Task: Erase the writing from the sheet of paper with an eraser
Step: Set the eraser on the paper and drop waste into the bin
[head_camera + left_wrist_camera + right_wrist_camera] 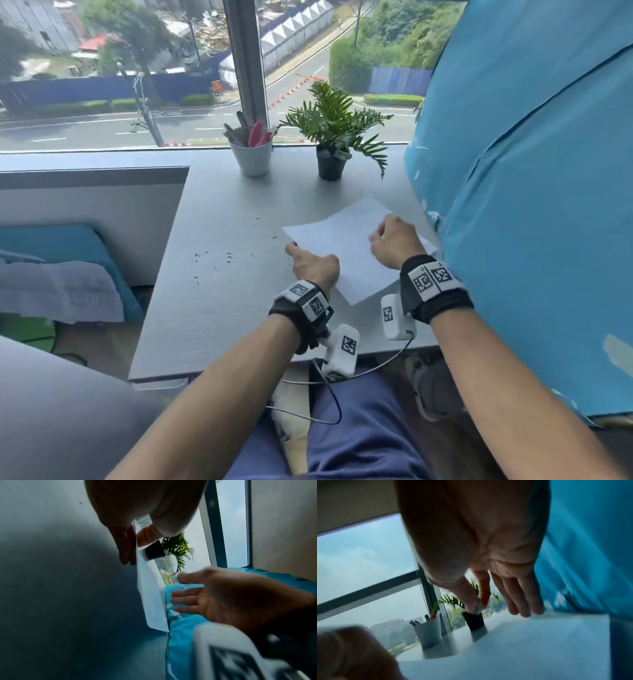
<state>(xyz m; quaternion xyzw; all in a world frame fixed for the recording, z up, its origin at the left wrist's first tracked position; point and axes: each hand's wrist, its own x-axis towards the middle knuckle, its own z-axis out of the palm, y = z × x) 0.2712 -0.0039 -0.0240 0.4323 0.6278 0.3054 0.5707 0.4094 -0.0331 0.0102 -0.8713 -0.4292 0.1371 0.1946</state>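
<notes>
Setting: grey desk [222,308] at a window [113,68], street and trees outside.
Right hand [394,243]: over the right part of the sheet of paper [342,240]; thumb and forefinger pinch a small pale thing, probably the eraser [479,606], too blurred to be sure; other fingers [522,599] straight, tips near the paper.
Left hand [313,265]: at the sheet's left edge, fingers on the desk, thumb pressing the paper down; holds nothing.
Sheet: one, flat, turned at an angle, near the desk's right edge; no writing legible.
Crumbs [226,257]: dark, scattered left of the sheet.
Behind: one white cup of pens [253,161], one potted fern [332,137].
Right: blue fabric [531,205] against the desk edge.
Signs: red sign with yellow arches [217,86] across the street.
Wrists: bands with black-and-white markers [431,277].
</notes>
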